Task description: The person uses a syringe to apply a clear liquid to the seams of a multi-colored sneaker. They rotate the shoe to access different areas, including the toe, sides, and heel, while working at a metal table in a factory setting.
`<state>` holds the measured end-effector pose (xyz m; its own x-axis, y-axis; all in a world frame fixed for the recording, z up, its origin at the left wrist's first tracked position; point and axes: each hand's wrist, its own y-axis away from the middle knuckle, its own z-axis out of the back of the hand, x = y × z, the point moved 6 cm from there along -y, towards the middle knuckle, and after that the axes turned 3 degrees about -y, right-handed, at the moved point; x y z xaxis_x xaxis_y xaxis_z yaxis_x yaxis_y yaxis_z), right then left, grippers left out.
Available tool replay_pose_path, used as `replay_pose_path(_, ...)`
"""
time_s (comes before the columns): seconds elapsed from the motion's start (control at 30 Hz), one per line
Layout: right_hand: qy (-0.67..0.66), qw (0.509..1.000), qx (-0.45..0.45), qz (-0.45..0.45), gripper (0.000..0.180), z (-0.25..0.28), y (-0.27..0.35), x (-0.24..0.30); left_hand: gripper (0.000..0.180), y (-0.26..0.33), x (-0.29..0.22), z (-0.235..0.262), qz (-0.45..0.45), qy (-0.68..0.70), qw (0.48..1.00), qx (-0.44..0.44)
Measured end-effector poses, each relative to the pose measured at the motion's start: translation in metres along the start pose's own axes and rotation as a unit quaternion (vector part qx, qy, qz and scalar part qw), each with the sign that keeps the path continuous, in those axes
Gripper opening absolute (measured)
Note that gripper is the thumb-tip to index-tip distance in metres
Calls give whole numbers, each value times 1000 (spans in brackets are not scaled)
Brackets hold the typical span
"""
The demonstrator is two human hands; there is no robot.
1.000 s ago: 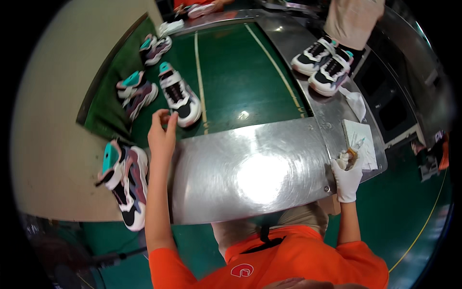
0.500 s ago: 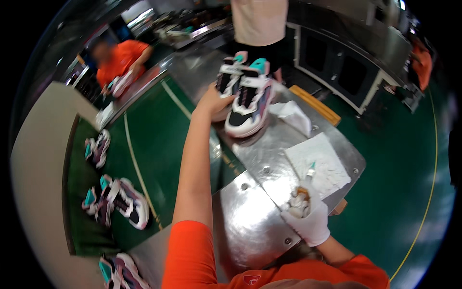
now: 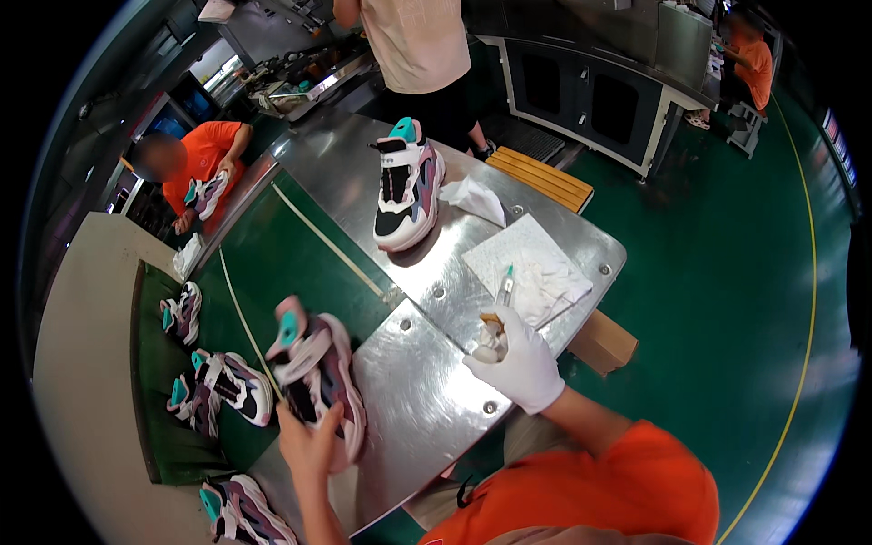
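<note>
My bare left hand [image 3: 309,443] is closed around the toe part of a white, black and purple sneaker [image 3: 318,368] with teal and pink trim. It is tilted and a little blurred, over the near side of the green conveyor belt and the metal table. My right hand [image 3: 527,368], in a white glove, is closed on a crumpled white wad [image 3: 490,350] with a brown patch on top. Just beyond it, a slim clear tube with a teal tip [image 3: 507,286] lies on a white cloth [image 3: 513,245]. A matching sneaker [image 3: 409,191] stands upright on the metal table [image 3: 391,354].
Several more sneakers [image 3: 241,386] rest along the belt's left side. A crumpled white paper [image 3: 474,200] lies by the standing sneaker. Co-workers in orange [image 3: 204,154] sit at far left and far right; a person in beige [image 3: 418,45] stands beyond the table. A cardboard box [image 3: 604,343] sits below its right edge.
My left hand has drawn one sneaker of the pair back toward me and to the left. The other stays standing on the table. My right hand still grips the wad.
</note>
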<state>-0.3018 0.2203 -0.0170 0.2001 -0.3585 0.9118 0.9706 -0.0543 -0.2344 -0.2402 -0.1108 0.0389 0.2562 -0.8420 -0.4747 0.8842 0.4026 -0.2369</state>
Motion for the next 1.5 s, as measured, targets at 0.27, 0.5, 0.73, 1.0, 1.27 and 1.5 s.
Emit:
replay_pose_path(0.27,-28,999,33,11,66,5,4,-2,62,132,-43,-1,126,75,970,194)
replay_pose_path(0.5,60,995,84,11,71,29,-7,9,87,46,-89,70,-355,-234,905,-20)
replay_pose_path(0.73,156,950,268,-22,53,23,-7,52,72,43,-22,67,-340,-26,934,107)
replay_pose_path(1.0,-295,823,462,-145,79,-43,19,107,18,157,-11,67,-300,-86,945,-95)
replay_pose_path(1.27,-358,645,619,-270,104,-139,52,137,17,176,-6,62,-271,-75,949,-143)
replay_pose_path(1.5,-302,659,641,-254,108,-159,62,143,18,179,-2,62,-244,-55,953,-168)
